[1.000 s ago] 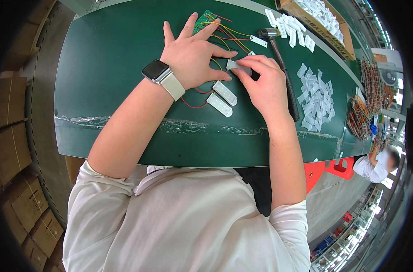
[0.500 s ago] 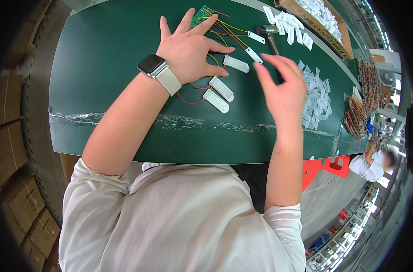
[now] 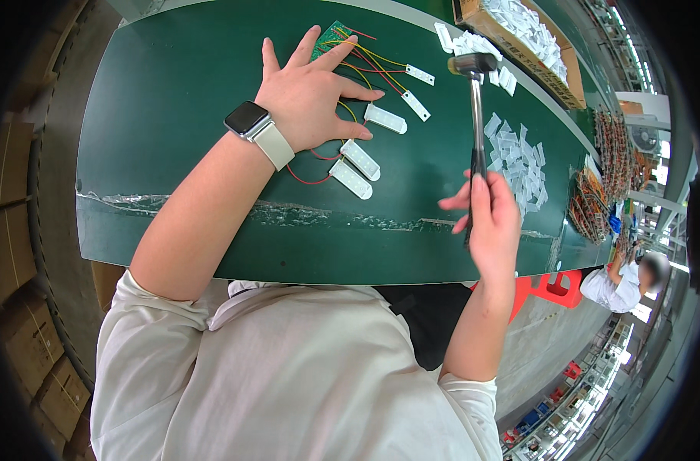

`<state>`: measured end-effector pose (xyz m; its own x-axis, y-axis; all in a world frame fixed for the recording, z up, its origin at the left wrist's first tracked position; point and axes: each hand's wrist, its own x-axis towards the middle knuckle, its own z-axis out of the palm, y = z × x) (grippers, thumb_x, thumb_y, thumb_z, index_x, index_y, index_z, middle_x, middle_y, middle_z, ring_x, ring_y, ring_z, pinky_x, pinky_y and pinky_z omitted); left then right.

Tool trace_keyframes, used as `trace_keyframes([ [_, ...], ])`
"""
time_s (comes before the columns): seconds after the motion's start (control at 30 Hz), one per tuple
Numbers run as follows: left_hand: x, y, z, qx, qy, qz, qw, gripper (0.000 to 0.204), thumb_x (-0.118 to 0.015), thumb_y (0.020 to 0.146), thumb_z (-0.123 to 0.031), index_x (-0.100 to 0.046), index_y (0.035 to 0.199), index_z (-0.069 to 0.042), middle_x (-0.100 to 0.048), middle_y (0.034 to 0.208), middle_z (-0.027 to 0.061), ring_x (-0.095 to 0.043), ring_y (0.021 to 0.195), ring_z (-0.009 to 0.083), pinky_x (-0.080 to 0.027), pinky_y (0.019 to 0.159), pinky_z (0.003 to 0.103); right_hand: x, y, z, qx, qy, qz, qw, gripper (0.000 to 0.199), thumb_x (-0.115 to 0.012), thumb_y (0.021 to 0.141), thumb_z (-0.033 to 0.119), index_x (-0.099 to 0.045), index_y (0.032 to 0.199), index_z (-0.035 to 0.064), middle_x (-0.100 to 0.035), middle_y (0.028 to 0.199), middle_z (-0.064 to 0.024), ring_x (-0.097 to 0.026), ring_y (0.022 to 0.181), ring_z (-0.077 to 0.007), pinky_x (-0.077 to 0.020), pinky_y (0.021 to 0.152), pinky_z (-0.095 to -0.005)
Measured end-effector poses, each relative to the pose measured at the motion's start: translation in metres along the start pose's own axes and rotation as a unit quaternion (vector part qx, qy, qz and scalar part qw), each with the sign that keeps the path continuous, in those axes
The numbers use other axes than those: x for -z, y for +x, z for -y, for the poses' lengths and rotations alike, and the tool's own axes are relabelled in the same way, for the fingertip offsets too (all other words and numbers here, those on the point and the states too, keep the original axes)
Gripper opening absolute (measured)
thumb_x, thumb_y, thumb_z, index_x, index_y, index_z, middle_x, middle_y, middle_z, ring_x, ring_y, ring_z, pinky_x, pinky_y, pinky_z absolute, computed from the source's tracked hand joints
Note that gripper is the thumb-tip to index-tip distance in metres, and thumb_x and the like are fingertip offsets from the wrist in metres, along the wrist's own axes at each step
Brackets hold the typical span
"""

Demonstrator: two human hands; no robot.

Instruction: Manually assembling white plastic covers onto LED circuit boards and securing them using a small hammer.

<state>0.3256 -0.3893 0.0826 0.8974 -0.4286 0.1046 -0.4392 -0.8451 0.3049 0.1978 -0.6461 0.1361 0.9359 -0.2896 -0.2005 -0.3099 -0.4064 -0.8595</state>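
My left hand (image 3: 307,92) lies spread over wires, palm down, its fingertips by a green circuit board (image 3: 332,41). Red and yellow wires run from the board to several small LED modules. Two bare white strips (image 3: 416,105) lie to the right. Nearer my thumb are three modules in clear-white covers, one of them a rounded LED module (image 3: 385,118). My right hand (image 3: 490,219) is wrapped round the dark handle of a hammer (image 3: 477,115), which stands raised over the table with its head pointing away from me.
White plastic covers (image 3: 519,165) lie heaped at the right, with others near a cardboard box (image 3: 565,88) full of the same pieces. Bundled wires (image 3: 588,207) sit at the table's right edge. A red stool (image 3: 559,288) and a seated person (image 3: 619,280) are beyond.
My right hand has moved from beside the modules toward me and now grips the hammer, which lay by the white covers before. My left hand stays spread over the wires.
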Motion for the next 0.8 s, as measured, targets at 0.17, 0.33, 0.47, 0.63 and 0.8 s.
trace_keyframes([
  [0.17, 0.001, 0.002, -0.002, -0.003, 0.009, 0.004, 1.000, 0.061, -0.092, 0.069, -0.057, -0.077, 0.128, -0.048, -0.040, 0.172, -0.0018, -0.022, 0.163, 0.0365, -0.011, 0.120, 0.083, -0.011, -0.031, -0.015, 0.025, -0.035, 0.030, 0.999, 0.028, -0.054, 0.114, 0.018, -0.068, 0.122, -0.0035, -0.063, 0.077, -0.0020, -0.057, 0.057, -0.0105, -0.0445, 0.054, -0.0266],
  [0.33, 0.001, 0.002, -0.002, 0.000, 0.011, 0.008, 1.000, 0.061, -0.091, 0.069, -0.058, -0.077, 0.127, -0.048, -0.040, 0.172, -0.0017, -0.023, 0.163, 0.0365, -0.012, 0.121, 0.083, -0.023, -0.042, -0.024, 0.191, -0.105, -0.036, 0.975, 0.022, -0.058, 0.109, 0.010, -0.068, 0.121, -0.0062, -0.060, 0.074, -0.0076, -0.055, 0.061, -0.0153, -0.0455, 0.058, -0.0315],
  [0.47, -0.004, -0.001, -0.003, -0.009, 0.008, -0.038, 0.999, 0.051, -0.087, 0.078, -0.055, -0.079, 0.127, -0.041, -0.049, 0.166, 0.0005, -0.029, 0.161, 0.0347, -0.014, 0.120, 0.083, -0.033, -0.043, -0.024, 0.214, -0.219, -0.043, 0.951, 0.023, -0.061, 0.108, 0.013, -0.068, 0.121, -0.0056, -0.064, 0.077, -0.0137, -0.063, 0.064, -0.0267, -0.0495, 0.060, -0.0384],
  [0.63, -0.002, 0.003, 0.008, -0.076, 0.043, -0.048, 0.995, 0.060, -0.078, 0.083, -0.066, -0.074, 0.137, -0.041, -0.035, 0.174, 0.0119, -0.022, 0.161, 0.0467, -0.013, 0.122, 0.081, -0.028, -0.041, -0.012, 0.165, -0.292, -0.005, 0.942, 0.024, -0.060, 0.109, 0.015, -0.067, 0.122, -0.0048, -0.065, 0.078, -0.0153, -0.065, 0.065, -0.0304, -0.0504, 0.061, -0.0406],
  [0.8, -0.008, 0.007, 0.015, -0.049, 0.011, 0.001, 0.999, 0.059, -0.079, 0.082, -0.064, -0.074, 0.137, -0.043, -0.036, 0.173, 0.0121, -0.023, 0.161, 0.0476, -0.013, 0.122, 0.080, -0.016, -0.057, -0.015, 0.203, -0.155, -0.054, 0.965, 0.026, -0.056, 0.109, 0.008, -0.067, 0.126, -0.0088, -0.059, 0.074, -0.0074, -0.059, 0.065, -0.0155, -0.0476, 0.061, -0.0301],
])
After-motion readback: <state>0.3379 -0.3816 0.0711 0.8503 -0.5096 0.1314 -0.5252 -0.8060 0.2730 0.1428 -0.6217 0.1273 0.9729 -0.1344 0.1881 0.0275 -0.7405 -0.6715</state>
